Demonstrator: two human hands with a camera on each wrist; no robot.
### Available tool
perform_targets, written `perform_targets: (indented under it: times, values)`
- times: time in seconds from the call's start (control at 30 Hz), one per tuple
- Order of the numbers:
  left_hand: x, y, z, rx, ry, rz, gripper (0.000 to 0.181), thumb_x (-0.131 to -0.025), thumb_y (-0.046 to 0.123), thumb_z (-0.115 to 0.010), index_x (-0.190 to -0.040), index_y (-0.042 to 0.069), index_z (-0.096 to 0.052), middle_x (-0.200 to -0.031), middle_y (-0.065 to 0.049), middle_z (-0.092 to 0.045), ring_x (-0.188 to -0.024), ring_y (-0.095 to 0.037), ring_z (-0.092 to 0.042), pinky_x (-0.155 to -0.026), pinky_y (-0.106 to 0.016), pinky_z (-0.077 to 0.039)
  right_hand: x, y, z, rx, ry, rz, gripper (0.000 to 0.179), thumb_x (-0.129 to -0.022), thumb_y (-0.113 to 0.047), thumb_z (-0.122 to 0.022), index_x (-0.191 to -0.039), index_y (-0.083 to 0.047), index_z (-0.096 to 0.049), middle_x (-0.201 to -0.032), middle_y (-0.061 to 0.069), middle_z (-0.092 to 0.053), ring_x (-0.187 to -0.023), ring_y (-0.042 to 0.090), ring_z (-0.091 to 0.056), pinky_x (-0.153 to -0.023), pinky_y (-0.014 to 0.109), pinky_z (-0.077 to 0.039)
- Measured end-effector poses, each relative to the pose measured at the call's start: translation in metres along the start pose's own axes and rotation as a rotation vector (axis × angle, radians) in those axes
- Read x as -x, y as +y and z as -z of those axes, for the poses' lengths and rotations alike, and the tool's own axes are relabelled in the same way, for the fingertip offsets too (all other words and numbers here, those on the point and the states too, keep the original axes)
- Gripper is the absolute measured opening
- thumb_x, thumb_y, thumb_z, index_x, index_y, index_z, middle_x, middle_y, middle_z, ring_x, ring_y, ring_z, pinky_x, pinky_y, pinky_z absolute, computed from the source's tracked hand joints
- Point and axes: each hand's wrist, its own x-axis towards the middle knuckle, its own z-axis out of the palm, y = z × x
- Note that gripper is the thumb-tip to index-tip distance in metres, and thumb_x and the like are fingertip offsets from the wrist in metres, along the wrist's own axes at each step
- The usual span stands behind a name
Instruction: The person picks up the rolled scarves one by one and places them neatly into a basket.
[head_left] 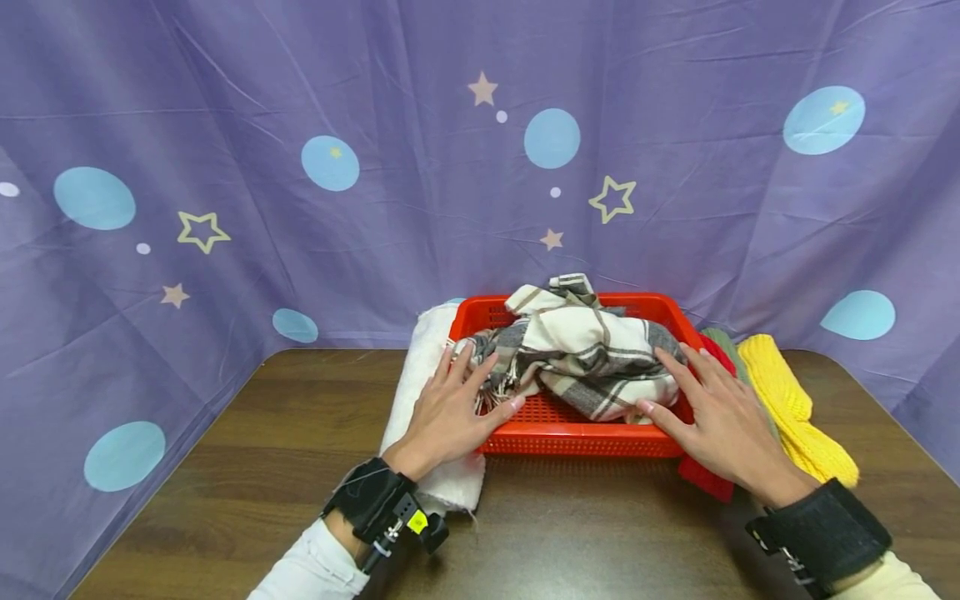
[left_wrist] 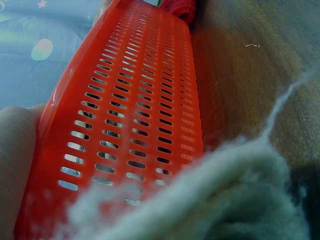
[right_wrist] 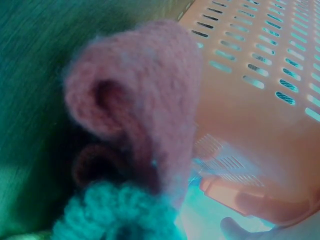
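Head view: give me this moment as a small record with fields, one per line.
container: red basket on the table
contents: plaid cloth, heaped
left hand: over the basket's left end, fingers spread
right hand: over its right end, fingers spread
left of basket: white cloth
right side: red knit, green knit, yellow knit
backdrop: purple curtain

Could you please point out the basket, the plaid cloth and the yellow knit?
Basket (head_left: 585,442), head view: on its front wall.
Plaid cloth (head_left: 592,340), head view: on its middle folds.
Yellow knit (head_left: 791,400), head view: on its middle.
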Motion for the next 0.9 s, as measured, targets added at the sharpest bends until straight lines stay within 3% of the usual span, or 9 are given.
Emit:
perform_targets:
  times: [0.9]
  values:
    - [0.0004, 0.0009, 0.0002, -0.001, -0.006, 0.003, 0.077, -0.093, 0.063, -0.055, -0.156, 0.02, -0.042, -0.165, -0.017, -0.024, -0.151, -0.046, -0.012, -0.117, -0.063, -0.021, 0.0, -0.0002, 0.0009, -0.006, -0.041, -0.021, 0.082, -0.092, -0.062, -0.06, -0.156, -0.015, -0.039, -0.155, 0.028, -0.036, -0.141, 0.05, -0.03, -0.101, 0.078, -0.025]
